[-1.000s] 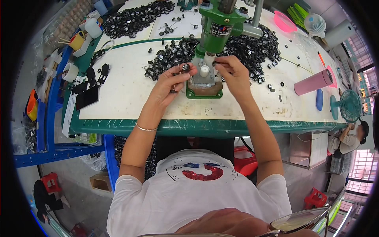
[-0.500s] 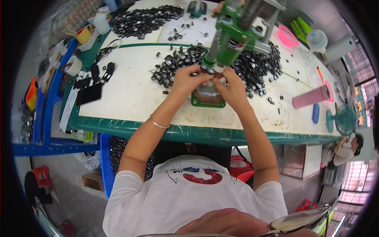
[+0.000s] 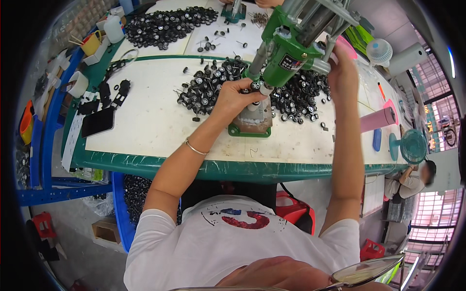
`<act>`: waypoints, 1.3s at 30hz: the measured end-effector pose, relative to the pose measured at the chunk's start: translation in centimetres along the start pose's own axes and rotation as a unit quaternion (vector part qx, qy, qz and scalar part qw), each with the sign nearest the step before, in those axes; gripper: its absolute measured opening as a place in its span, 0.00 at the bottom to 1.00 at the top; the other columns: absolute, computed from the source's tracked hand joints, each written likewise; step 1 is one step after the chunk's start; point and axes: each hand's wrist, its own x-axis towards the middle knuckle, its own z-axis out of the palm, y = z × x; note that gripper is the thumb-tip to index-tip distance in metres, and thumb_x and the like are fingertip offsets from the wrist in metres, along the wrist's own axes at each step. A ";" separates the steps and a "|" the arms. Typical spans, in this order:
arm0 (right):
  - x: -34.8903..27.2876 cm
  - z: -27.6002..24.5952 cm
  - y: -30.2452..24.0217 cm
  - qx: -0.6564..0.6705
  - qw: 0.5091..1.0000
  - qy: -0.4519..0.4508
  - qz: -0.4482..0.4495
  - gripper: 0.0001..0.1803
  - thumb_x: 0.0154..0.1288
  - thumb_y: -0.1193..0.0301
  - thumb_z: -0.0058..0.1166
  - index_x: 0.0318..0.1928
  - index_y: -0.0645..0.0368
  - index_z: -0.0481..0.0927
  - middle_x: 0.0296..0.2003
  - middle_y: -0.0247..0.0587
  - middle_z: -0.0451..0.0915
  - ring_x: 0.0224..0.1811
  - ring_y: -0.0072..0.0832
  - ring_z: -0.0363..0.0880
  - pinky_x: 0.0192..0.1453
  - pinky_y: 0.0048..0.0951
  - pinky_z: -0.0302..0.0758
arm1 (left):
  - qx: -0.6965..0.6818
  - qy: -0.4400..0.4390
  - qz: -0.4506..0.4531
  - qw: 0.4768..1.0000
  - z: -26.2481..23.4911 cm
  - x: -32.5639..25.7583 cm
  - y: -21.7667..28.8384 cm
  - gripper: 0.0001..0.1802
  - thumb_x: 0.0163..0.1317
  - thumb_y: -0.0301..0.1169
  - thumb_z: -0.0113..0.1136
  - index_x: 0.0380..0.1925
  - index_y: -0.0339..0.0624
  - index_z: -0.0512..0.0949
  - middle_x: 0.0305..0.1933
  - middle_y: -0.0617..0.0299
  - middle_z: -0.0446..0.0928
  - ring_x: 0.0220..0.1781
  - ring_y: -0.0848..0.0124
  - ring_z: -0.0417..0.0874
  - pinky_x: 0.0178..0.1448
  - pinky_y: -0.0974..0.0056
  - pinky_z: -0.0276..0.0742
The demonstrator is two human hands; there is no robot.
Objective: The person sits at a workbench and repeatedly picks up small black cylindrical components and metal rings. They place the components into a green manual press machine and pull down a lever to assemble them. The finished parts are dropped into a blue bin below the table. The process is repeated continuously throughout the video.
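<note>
A green hand press stands on the white-topped table, its ram pointing down over a small base. Under the ram, my left hand pinches a small black toy wheel with a silver hub between thumb and fingers. Up on the right side of the press, my right hand is closed round the metal lever; its fingertips are partly hidden behind the lever. Heaped black wheels, some with thin axles, lie behind and on both sides of the press.
Another wheel pile lies at the far left. A dark phone and black plastic parts are at the left. A pink bottle and a green fan stand right. Another person's hands show at the far edge.
My right hand has left the wheel under the ram and moved up and right to the press lever. My left hand stays at the ram with the wheel.
</note>
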 end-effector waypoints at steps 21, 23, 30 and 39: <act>6.8 5.0 -9.1 0.088 0.983 0.012 -0.163 0.14 0.69 0.60 0.54 0.29 0.53 0.70 0.16 0.17 0.56 0.12 0.08 0.48 0.13 0.15 0.40 | 0.079 -0.019 0.047 0.996 -0.4 0.1 0.1 0.10 0.49 0.23 0.70 0.33 0.34 0.84 0.33 0.69 0.80 0.32 0.82 0.77 0.38 0.74 0.73; 5.0 6.1 -9.8 0.074 0.981 0.047 -0.174 0.14 0.69 0.60 0.54 0.29 0.52 0.70 0.15 0.17 0.56 0.12 0.08 0.48 0.13 0.15 0.40 | 0.078 -0.017 0.042 0.996 -0.3 0.2 0.1 0.10 0.49 0.23 0.70 0.33 0.33 0.84 0.33 0.68 0.81 0.32 0.82 0.77 0.38 0.73 0.73; 0.1 6.2 -9.9 0.080 0.951 0.082 -0.289 0.17 0.62 0.67 0.45 0.19 0.50 0.55 0.15 0.26 0.47 0.15 0.18 0.39 0.21 0.23 0.42 | 0.101 -0.005 0.031 0.994 -0.9 -0.6 -0.6 0.13 0.45 0.24 0.72 0.34 0.34 0.84 0.32 0.66 0.81 0.31 0.79 0.78 0.38 0.72 0.75; -0.6 3.2 -9.0 0.193 0.935 0.023 -0.297 0.13 0.65 0.67 0.46 0.23 0.53 0.63 0.15 0.25 0.51 0.15 0.14 0.45 0.18 0.20 0.42 | 0.147 0.000 0.064 0.987 -0.5 -0.2 -0.9 0.16 0.44 0.28 0.74 0.35 0.36 0.84 0.36 0.62 0.83 0.33 0.76 0.79 0.41 0.70 0.74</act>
